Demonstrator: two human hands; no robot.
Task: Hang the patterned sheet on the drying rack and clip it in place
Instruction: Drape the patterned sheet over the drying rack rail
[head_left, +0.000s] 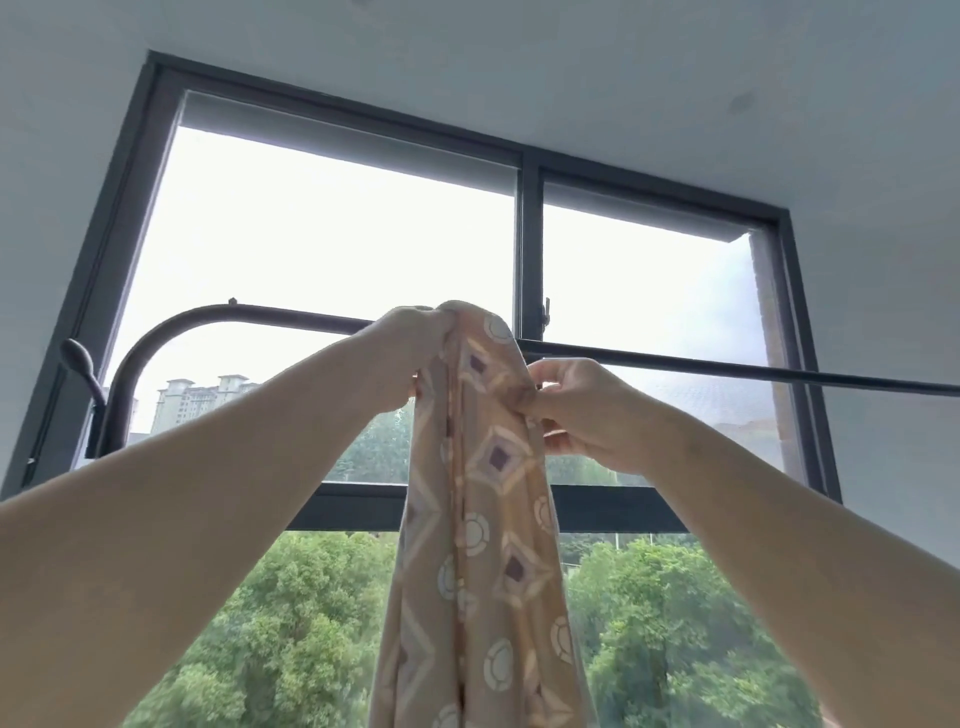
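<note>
A white ceiling (519, 62) and pale walls frame a wide, dark-framed window (530, 249) filled with bright overcast sky, a grey blind (353, 135) rolled nearly to the top. Outside, dense green trees (291, 623) fill the lower panes and tan apartment blocks (197, 400) stand in the distance at left.

Across the window runs the dark rail of the drying rack (727, 371), curving down at its left end and running off the right edge. The patterned sheet (488, 519), peach with white rings and purple-centred diamonds, hangs in a narrow gathered bunch from the middle of the rail and falls out of sight at the bottom, covering the rail where they cross and part of the centre panes.

Both bare forearms reach up from below. The left hand (410, 353) is closed around the bunched top of the sheet at rail height. The right hand (582, 410), just below the rail, pinches the sheet's right edge between thumb and fingers. A small window latch (545, 317) shows beside the fabric.
</note>
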